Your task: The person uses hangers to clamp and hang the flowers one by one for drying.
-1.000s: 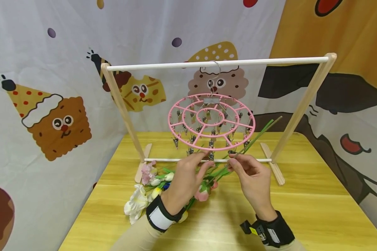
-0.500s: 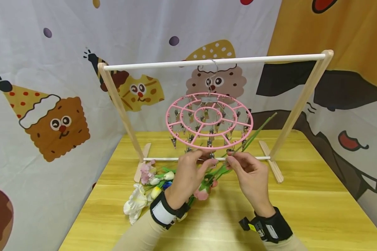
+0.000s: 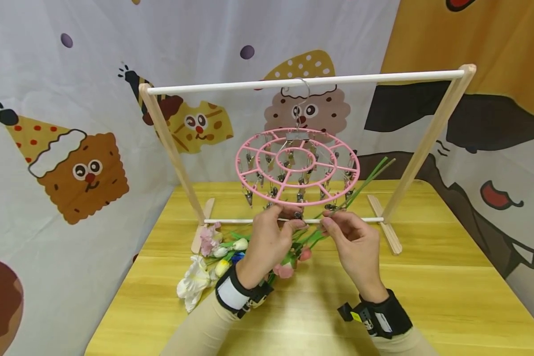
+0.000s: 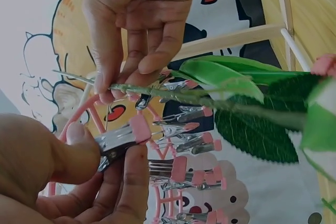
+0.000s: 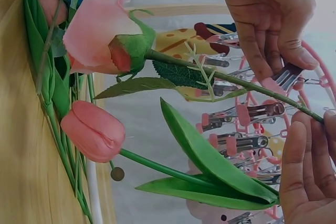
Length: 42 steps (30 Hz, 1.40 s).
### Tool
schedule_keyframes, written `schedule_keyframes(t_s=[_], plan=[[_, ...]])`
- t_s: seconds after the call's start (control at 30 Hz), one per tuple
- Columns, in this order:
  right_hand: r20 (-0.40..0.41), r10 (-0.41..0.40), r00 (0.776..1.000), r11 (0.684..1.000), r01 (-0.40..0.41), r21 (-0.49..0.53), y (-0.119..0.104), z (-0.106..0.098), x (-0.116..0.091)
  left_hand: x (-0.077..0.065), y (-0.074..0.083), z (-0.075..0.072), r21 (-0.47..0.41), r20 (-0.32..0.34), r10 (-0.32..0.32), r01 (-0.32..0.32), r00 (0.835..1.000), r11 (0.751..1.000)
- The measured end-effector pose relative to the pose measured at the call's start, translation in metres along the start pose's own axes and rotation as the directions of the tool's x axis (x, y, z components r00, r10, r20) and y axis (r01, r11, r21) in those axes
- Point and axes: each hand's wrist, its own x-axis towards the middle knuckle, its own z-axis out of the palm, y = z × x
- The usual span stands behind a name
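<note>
A round pink clip hanger hangs from the rack's top rod, metal clips dangling from its rings. My left hand pinches one of these pink-tipped clips between thumb and fingers at the hanger's near side. Close on its right, my right hand pinches the stem of an artificial pink rose near its cut end. In the right wrist view the stem crosses the clip's pink tip. Beside the rose, a pink tulip points down, its leaves reaching up to the right fingers.
The wooden rack with white rods stands on a yellow wood table. Several artificial flowers lie left of and below the hands, among them a white one and a yellow-white tulip. A printed curtain hangs behind.
Both hands keep their pinches on the clip and the rose stem, with only small shifts. The head view has tilted slightly, and two stem ends show apart again at the right.
</note>
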Motion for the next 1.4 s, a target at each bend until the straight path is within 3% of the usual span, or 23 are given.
schedule_keyframes(t_s=[0.27, 0.63, 0.87, 1.4], plan=[[0.001, -0.006, 1.0, 1.0, 0.006, 0.002, 0.0012, 0.0019, -0.0009, 0.0007, 0.0001, 0.0021, -0.019, -0.055, -0.026, 0.025, 0.998, 1.0], [0.019, 0.02, 1.0, 1.0, -0.02, 0.017, 0.0008, 0.0012, -0.0026, 0.0029, -0.0012, 0.0036, -0.095, -0.133, -0.021, 0.009, 0.991, 0.995], [0.023, -0.001, 1.0, 0.999, 0.002, -0.042, 0.0016, 0.0029, -0.0034, 0.0028, -0.0011, 0.0043, -0.12, -0.127, -0.05, 0.034, 0.991, 0.992], [-0.003, 0.009, 1.0, 0.999, -0.01, -0.04, 0.0006, 0.0056, -0.0044, 0.0048, -0.0028, 0.0064, -0.154, -0.088, -0.095, 0.081, 0.992, 0.985]])
